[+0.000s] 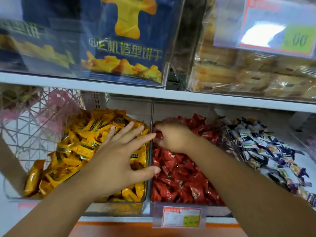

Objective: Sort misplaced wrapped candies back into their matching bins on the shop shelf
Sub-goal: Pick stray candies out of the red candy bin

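Three candy bins [119,207], two hands [119,159], two price tags [181,216] and two blue biscuit boxes [123,48].

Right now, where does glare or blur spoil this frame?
Head view: glare whitens the upper price tag; the wire basket at left is motion-smeared; the biscuit box lettering is soft; the red candies, left hand and right hand read clearly.

Yellow candies [82,151], red candies [179,175] — glossy crinkled foil wrappers; bins [151,117] — clear smooth plastic; shelf [102,86] — matt white.
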`<control>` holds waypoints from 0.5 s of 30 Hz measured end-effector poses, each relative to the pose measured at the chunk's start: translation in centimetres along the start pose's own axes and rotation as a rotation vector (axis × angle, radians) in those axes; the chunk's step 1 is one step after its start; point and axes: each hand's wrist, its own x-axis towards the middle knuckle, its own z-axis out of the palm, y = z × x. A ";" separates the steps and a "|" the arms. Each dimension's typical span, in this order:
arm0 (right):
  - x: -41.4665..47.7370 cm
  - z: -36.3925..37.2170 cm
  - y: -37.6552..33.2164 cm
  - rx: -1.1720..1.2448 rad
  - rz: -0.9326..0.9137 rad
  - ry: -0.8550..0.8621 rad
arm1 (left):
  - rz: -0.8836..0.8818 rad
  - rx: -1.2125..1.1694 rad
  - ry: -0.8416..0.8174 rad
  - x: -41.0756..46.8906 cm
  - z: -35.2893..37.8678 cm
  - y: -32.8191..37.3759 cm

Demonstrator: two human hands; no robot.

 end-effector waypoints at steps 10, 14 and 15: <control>-2.8 -1.2 4.2 -0.205 0.052 -0.516 | -0.037 0.050 -0.026 -0.1 -0.2 -0.2; -3.9 -3.3 4.7 -0.046 0.119 -0.590 | -0.044 0.068 -0.043 -0.1 -0.3 0.2; -4.0 -3.8 4.5 0.091 0.147 -0.578 | -0.047 0.068 -0.055 -0.1 -0.3 0.3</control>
